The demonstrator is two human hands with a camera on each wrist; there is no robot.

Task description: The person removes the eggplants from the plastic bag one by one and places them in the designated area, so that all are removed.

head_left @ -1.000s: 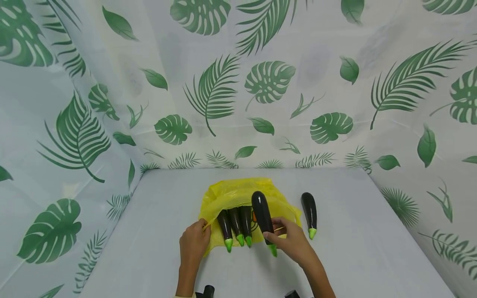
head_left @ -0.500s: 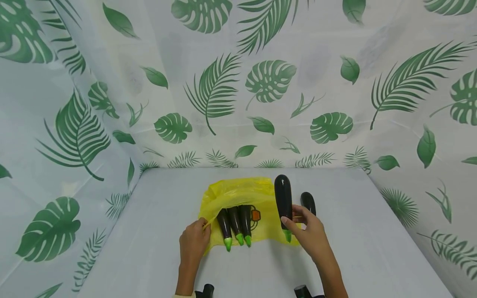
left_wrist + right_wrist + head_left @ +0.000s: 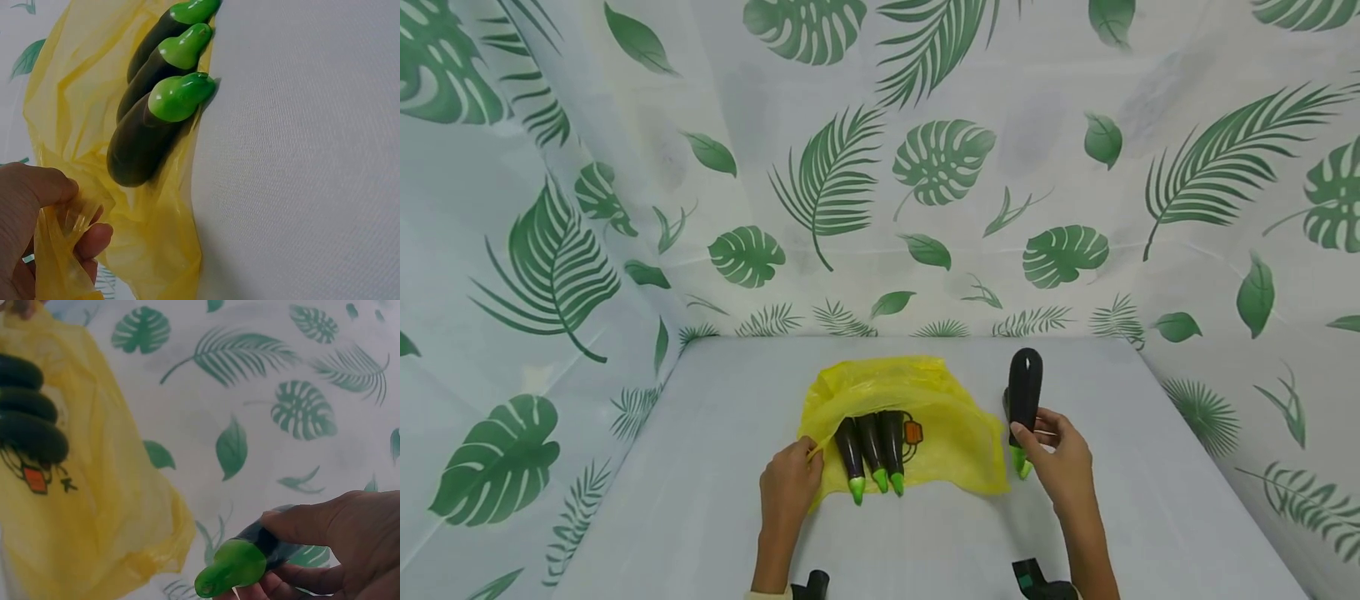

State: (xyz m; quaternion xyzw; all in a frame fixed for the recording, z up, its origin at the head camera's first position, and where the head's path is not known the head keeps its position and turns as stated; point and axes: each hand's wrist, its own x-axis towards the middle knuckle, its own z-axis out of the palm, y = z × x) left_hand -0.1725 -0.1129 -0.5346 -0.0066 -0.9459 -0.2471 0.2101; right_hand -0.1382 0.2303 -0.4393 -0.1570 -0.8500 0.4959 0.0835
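Three eggplants (image 3: 872, 446) lie side by side in the mouth of one yellow plastic bag (image 3: 958, 454), its edge pinched by the left hand (image 3: 790, 485); the right hand (image 3: 1064, 457) grips a fourth eggplant (image 3: 1025, 387), partly hiding a fifth eggplant (image 3: 1006, 402) on the white tabletop (image 3: 910, 542). Leaf-printed sheeting (image 3: 692, 208) walls the space.
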